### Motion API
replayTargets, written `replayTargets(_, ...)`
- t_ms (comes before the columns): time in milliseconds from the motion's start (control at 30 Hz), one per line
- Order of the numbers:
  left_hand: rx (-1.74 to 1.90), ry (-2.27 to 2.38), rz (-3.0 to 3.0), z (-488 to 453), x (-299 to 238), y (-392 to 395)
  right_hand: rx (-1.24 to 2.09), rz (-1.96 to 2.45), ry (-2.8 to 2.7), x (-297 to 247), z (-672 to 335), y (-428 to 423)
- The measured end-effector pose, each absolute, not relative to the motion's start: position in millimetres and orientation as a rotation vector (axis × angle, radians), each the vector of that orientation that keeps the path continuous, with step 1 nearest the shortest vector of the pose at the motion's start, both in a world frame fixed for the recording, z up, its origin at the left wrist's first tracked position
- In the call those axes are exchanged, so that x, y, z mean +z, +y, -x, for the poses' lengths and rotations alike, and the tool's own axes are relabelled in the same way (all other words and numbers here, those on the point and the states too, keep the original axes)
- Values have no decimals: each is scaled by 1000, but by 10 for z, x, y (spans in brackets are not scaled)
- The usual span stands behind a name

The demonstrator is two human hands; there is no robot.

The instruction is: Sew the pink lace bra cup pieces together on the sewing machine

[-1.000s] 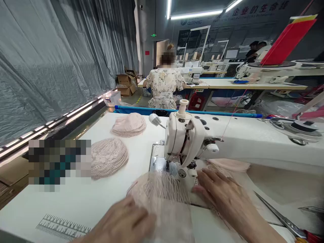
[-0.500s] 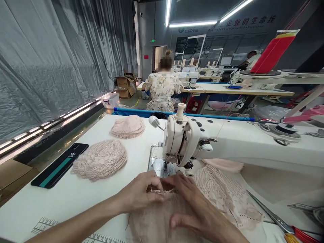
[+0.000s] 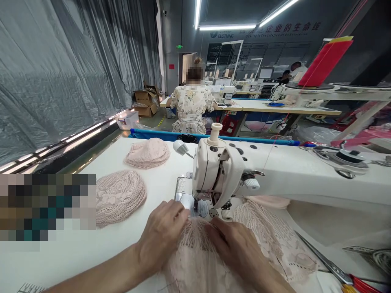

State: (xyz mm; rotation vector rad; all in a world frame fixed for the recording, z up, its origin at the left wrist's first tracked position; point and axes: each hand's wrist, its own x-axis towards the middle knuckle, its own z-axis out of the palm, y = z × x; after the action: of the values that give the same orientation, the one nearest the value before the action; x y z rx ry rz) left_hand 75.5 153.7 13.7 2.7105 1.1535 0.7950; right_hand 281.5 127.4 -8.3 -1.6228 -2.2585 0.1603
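A piece of pale pink lace fabric (image 3: pixel 262 240) lies in front of the white sewing machine (image 3: pixel 232 171), its near edge just short of the needle plate (image 3: pixel 186 199). My left hand (image 3: pixel 163 234) presses down on the lace's left part, fingers curled onto it by the presser foot. To the right of it, my right hand (image 3: pixel 236 246) lies on the same lace with its fingers pressed together toward the needle. Both hands pinch the fabric edge between them.
Two stacks of pink lace pieces (image 3: pixel 119 195) (image 3: pixel 148 152) sit on the white table (image 3: pixel 100 244) to the left. Scissors with red handles (image 3: pixel 332 266) lie at the right. A person in a floral dress (image 3: pixel 191 101) works at another table behind the machine.
My hands have slid the lace forward toward the needle and now lie flatter on it; a second ago they were farther apart. The view has shifted slightly right.
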Motion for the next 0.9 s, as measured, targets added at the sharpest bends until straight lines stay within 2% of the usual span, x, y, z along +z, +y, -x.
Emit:
replayTargets(133,912,785,-2947,-838,79,1437,-208,1583,-2290,-106,-2828,1299)
replayTargets(333,832,859,-2970,-873,42,1444,-588,1383,-2200,35,-2812,1306)
replayTargets(533,686,916,-2942,-822,9,1466,-277,1021,-2301,32,-2690,1223)
replayTargets(900,648,1031,-2897,-858,36,2277,-437,1244,-2286,-24,-2914,1533)
